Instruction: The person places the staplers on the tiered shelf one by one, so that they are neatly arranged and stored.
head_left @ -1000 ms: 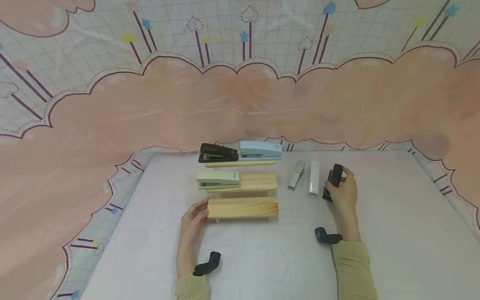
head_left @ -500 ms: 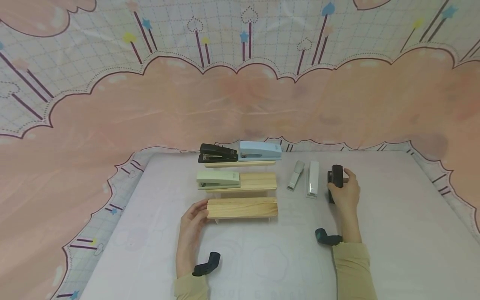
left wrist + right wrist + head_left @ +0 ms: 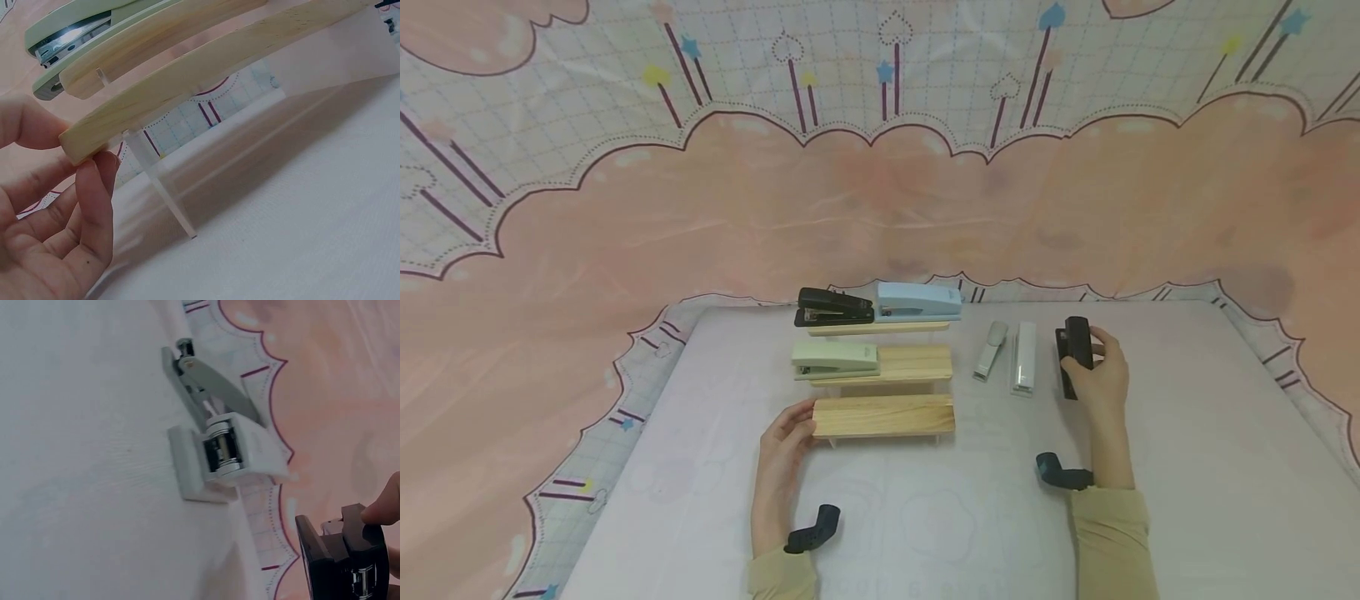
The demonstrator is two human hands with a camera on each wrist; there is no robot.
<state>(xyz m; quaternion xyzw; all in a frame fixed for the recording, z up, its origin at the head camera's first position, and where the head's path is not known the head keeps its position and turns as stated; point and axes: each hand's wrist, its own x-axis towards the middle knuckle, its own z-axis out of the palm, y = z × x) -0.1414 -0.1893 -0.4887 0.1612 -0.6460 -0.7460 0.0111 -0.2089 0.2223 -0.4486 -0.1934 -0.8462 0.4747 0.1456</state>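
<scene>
My left hand pinches the left end of the front wooden board of a tiered stand; in the left wrist view, thumb and fingers grip the board's end. On the right, my right hand holds a black stapler between thumb and fingers. The right wrist view shows this black stapler at the lower right, with only part of the hand visible. Left of it a white stapler and a slim grey stapler-like tool lie on the table.
A pale green stapler sits at the left of the middle board. On the back tier stand another black stapler and a light blue stapler, side by side. Clear legs support the stand on the white table.
My right hand has moved a little to the right with the black stapler, which has turned from slanted to nearly straight away from me. My left hand stays on the board's end.
</scene>
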